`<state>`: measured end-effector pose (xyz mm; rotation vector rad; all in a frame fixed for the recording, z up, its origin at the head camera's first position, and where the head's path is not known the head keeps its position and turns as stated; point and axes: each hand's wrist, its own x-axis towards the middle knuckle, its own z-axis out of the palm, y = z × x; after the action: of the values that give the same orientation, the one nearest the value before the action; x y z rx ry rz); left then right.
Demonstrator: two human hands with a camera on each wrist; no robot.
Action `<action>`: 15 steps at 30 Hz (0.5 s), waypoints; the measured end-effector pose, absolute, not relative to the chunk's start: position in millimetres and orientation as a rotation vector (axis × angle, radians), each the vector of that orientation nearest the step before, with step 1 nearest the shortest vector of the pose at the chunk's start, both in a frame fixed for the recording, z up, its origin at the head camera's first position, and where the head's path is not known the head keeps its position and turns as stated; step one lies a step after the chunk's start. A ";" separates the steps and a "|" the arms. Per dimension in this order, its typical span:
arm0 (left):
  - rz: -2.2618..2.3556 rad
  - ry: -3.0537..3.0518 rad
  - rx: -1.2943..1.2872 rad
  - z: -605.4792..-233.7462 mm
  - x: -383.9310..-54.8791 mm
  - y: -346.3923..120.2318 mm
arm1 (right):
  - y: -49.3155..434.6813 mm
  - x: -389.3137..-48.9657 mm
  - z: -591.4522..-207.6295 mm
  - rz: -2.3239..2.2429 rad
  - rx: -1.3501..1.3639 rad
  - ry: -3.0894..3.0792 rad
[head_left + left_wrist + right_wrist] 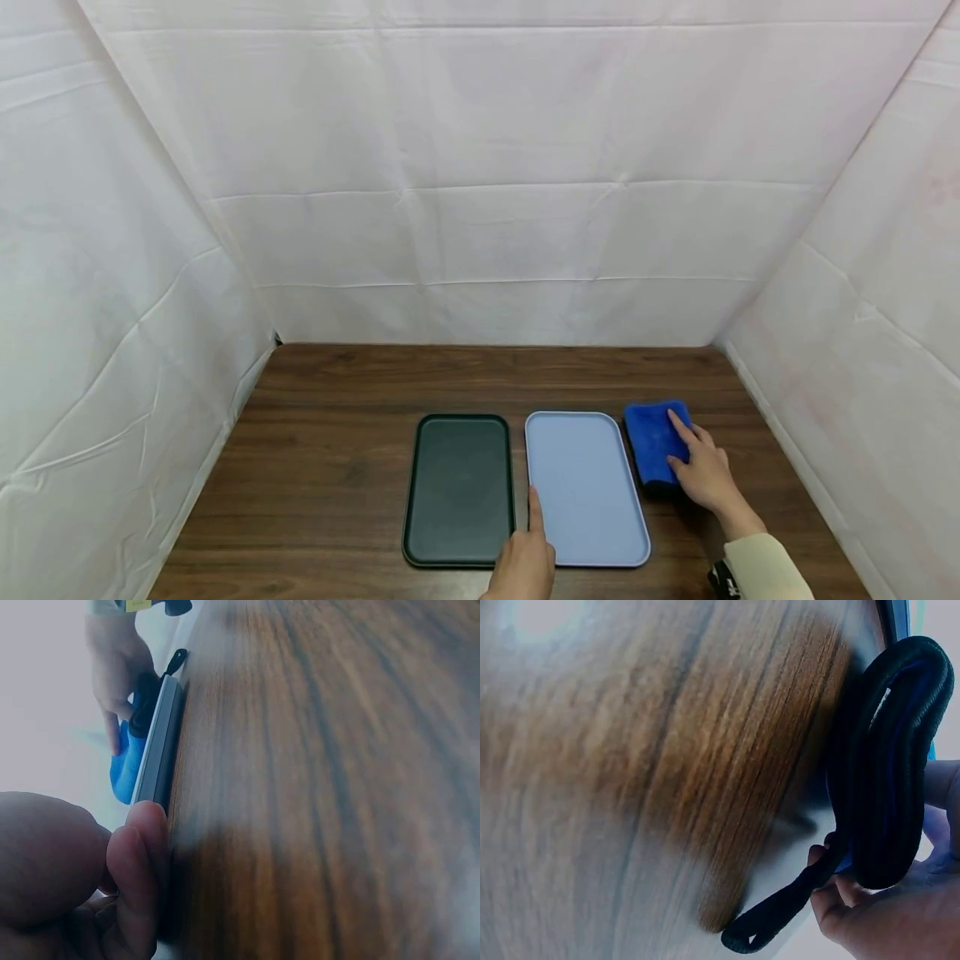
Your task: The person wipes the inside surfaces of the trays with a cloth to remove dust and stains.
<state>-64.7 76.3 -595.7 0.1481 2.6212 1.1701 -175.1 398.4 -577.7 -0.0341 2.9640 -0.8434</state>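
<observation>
In the head view, my left hand (pixel 521 562) is at the front left corner of the light blue tray (pixel 585 492), its index finger straight along the left rim. The left wrist view has other fingers bent right at the tray's front edge. My right hand (pixel 705 475) grips a folded blue cloth (pixel 651 437) beside that tray, with thumb and index finger spread over its top. In the right wrist view, the cloth's black border (pixel 896 757) and hanging loop (pixel 776 915) appear, with fingers bent around its side.
A dark green tray (pixel 461 492) lies just left of the light blue one on the brown wooden table (pixel 322 467). White sheets (pixel 510 233) hang behind the table and along both sides.
</observation>
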 end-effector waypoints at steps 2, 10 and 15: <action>1.171 2.624 0.150 -595.7 -65.0 75.8 | 397.0 -175.9 -576.5 -0.833 0.003 2.928; 1.180 2.619 0.123 -596.6 -64.5 76.1 | 392.0 -175.2 -572.2 -0.724 0.112 2.806; 1.188 2.626 0.133 -597.1 -65.5 75.0 | 389.5 -173.9 -572.8 -0.694 0.123 2.831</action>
<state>-65.5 75.0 -597.1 0.1330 2.6257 1.1880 -173.9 389.5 -572.8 0.1232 2.8315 -0.6942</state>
